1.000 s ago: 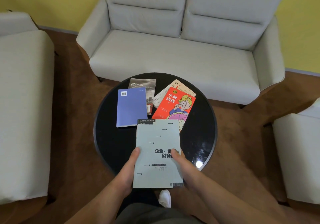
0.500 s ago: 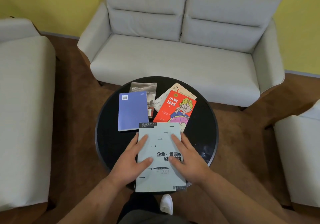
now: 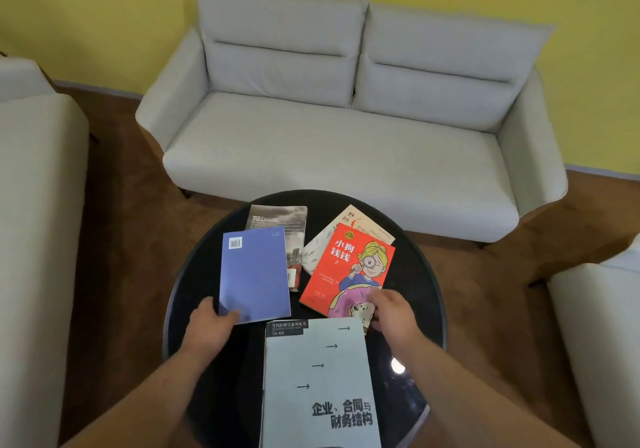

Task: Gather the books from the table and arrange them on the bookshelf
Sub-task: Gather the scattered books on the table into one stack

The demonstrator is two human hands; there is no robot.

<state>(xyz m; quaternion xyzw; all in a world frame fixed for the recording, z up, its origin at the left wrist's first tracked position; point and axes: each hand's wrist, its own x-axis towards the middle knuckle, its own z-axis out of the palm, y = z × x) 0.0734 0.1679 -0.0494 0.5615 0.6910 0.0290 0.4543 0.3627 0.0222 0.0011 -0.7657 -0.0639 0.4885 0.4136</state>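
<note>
Where books crowd: hands [image 3: 211, 326] at edges

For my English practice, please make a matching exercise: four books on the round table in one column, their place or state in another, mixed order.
Books:
1. blue book
2. red book
3. pale grey book
4. dark photo book

Places:
A. nearest the person, untouched
B. partly under the blue book
C. left hand at its near corner
D. right hand at its near corner

Pairs: 1-C, 2-D, 3-A, 4-B

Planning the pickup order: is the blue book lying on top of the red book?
No: the blue book lies apart from the red book, overlapping only the grey book behind it.
</note>
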